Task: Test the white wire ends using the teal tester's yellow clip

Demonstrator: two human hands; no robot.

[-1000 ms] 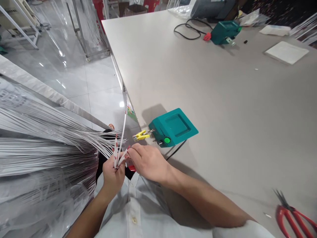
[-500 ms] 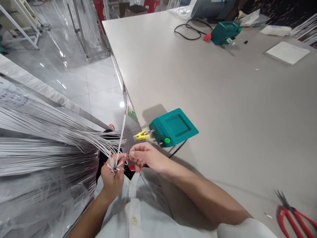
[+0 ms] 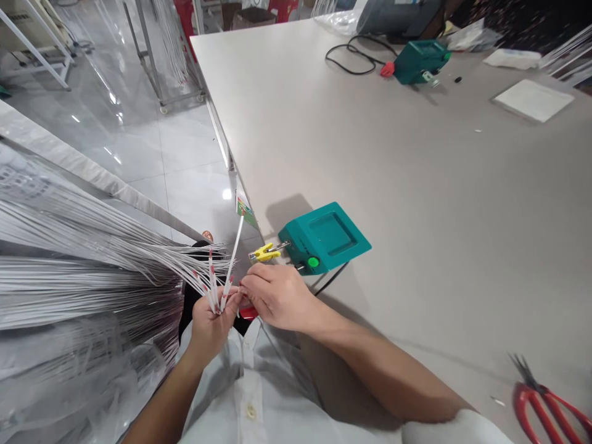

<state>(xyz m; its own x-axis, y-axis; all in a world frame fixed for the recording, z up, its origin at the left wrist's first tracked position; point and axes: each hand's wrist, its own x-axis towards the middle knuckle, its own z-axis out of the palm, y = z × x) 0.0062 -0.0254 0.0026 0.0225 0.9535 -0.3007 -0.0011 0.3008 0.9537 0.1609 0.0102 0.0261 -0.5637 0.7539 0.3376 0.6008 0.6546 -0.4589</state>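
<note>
My left hand (image 3: 210, 324) is closed round several white cables (image 3: 213, 280) with red-marked ends that fan upward; one longer white piece stands above the rest. My right hand (image 3: 277, 296) pinches at a thin red-tipped end beside the left thumb, and the fingertips of both hands nearly meet there. What exactly lies in the right pinch is small and partly covered by the fingers. Just beyond my right hand sits a teal device (image 3: 330, 237) with a green button and a dished top. A yellow clip (image 3: 266, 251) is fixed to a metal post on its side.
Long bundles of white cable (image 3: 83, 283) hang on a rack at left, by a white rail (image 3: 92, 166). Red-handled scissors (image 3: 539, 394) lie at the table's (image 3: 416, 185) lower right. A second teal device (image 3: 419, 61) and a white pad (image 3: 534, 100) are farther back.
My right hand has turned over, back upward, and its fingers have closed in at the left thumb. The cables in my left hand have shifted and stand more upright.
</note>
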